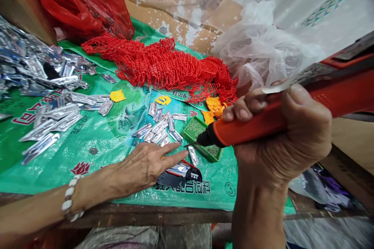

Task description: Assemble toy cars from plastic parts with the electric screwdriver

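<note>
My right hand (292, 136) is wrapped round a red-orange electric screwdriver (257, 120), its black nose pointing left and down. The thin bit ends near the fingers of my left hand (146, 165), above the mat. That hand lies palm down with two fingers stretched out and apart, touching a small part-built piece (181, 171) with black, silver and red parts. Its other fingers are partly hidden. Close to the bit are a loose silver part (193, 155) and a green basket (215, 157) of small screws.
Silver parts lie in a small heap (159, 130) and a big pile (37, 66). Red plastic pieces (163, 64) stretch across the back, beside a red bag (87, 4) and clear plastic bag (263, 46). Yellow-orange parts (214, 107) sit behind the basket. A green printed mat (122, 124) covers the table.
</note>
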`<state>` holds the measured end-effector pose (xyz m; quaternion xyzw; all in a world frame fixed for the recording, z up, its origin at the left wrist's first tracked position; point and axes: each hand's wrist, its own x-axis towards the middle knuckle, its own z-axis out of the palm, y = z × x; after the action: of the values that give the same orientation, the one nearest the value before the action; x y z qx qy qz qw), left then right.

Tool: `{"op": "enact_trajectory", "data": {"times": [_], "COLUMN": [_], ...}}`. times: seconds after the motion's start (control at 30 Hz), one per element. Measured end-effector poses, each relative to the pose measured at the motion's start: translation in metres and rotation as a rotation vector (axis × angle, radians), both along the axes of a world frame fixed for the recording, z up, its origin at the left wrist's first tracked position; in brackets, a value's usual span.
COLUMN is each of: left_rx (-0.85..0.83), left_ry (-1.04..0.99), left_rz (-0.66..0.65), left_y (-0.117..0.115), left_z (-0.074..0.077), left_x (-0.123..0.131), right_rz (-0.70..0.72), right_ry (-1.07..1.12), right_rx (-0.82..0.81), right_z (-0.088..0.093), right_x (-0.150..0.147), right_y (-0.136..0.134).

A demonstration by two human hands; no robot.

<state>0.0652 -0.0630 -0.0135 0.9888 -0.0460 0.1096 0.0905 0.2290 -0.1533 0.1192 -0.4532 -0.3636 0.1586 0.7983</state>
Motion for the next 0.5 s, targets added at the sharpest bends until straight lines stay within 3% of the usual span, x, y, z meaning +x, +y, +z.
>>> {"op": "enact_trajectory", "data": {"times": [0.3,0.5], "left_rx": [-0.005,-0.015], "left_ry": [0.028,0.018], "left_rz": [-0.01,-0.02], "left_y": [0.0,0.0], "left_z": [0.011,0.012], "left_x": [0.002,0.002], "right_rz": [0.006,-0.011], "right_ry": [-0.035,-0.049], "right_rx": [-0.038,-0.038], "right_z": [-0.006,-0.005], "right_x": [-0.005,-0.008], "right_y": [0.001,-0.001]}}
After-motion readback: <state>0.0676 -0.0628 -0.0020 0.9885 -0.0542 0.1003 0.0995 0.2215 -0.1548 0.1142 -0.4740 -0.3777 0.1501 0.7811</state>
